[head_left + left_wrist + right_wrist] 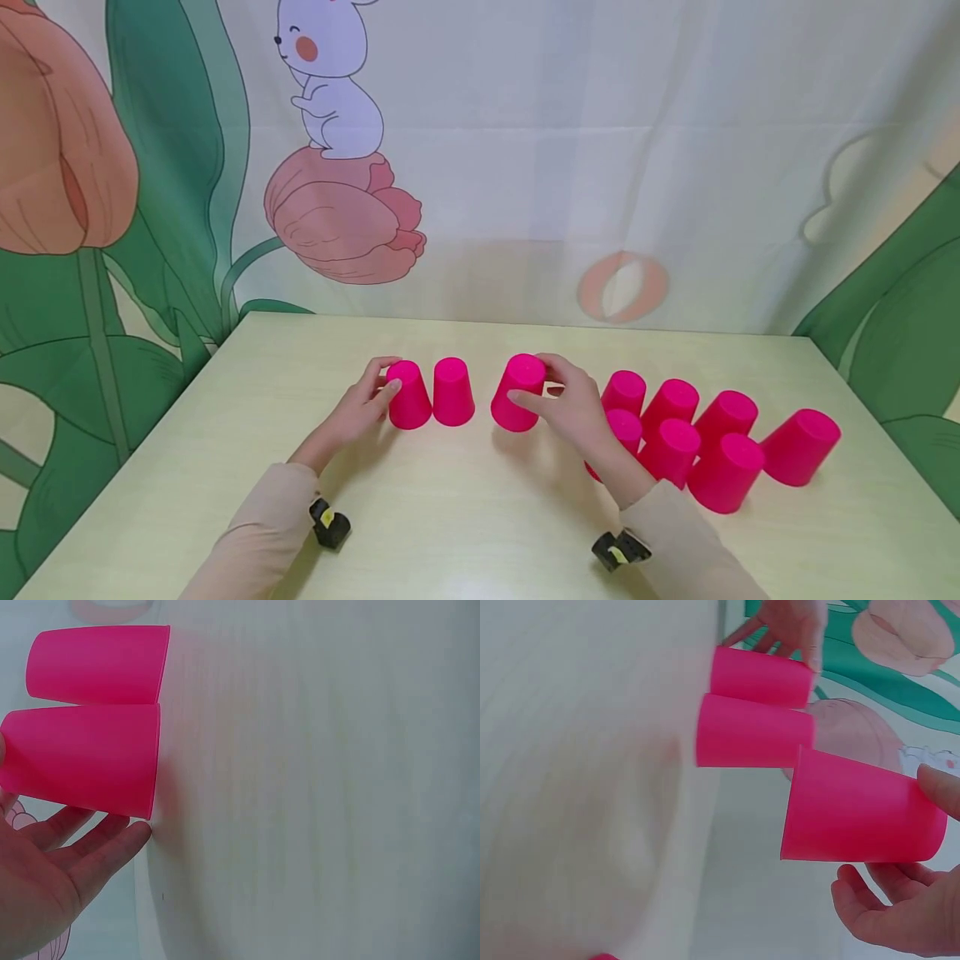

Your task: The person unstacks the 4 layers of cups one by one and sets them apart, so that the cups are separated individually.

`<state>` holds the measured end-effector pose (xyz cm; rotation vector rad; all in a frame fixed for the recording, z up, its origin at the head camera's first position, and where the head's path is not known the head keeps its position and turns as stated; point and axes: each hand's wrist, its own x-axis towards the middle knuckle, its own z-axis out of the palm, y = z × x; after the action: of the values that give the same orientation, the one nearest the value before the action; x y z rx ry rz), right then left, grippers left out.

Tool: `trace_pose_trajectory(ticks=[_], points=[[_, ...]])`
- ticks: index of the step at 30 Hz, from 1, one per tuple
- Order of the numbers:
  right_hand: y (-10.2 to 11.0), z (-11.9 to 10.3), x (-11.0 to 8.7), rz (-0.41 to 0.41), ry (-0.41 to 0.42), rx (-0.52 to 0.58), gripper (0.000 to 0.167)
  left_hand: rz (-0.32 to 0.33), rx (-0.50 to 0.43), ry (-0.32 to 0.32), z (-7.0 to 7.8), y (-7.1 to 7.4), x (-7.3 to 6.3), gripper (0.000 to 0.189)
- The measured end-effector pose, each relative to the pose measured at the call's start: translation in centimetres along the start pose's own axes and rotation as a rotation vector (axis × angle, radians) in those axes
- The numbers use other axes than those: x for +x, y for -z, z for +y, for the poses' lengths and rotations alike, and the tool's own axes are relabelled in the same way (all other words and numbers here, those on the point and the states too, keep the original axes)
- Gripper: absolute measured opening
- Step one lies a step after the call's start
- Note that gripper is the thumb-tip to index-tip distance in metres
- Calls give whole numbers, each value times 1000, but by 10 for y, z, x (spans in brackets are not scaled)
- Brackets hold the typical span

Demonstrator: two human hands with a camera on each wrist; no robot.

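Upside down on the table, a pink cup (410,398) is held by my left hand (356,410), thumb at its near side and fingers round the far left. Close beside it on the right stands a second inverted pink cup (453,393). My right hand (577,404) grips a third pink cup (517,379) between thumb and fingers, mouth down. In the right wrist view this gripped cup (862,810) hangs above the tabletop, apart from the other two. The left wrist view has the left fingers (105,859) spread along the cup's side.
Several inverted pink cups stand in rows at the right, including a front one (726,473) and one at the far right (801,447). The right forearm (622,475) passes over the left part of this group. A printed curtain (487,167) hangs behind the pale table (465,517).
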<state>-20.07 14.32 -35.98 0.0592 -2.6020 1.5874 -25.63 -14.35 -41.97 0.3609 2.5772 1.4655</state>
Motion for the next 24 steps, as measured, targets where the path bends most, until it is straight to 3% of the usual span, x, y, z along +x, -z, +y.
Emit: trace_pose_trajectory(ticks=[14,24], points=[[34,-14,-14,21,58,-3,56,4,2,3,-2,0,1,47],[63,-12,-24,67,58,-94,62,2,1,-17,-2,0,2,46]])
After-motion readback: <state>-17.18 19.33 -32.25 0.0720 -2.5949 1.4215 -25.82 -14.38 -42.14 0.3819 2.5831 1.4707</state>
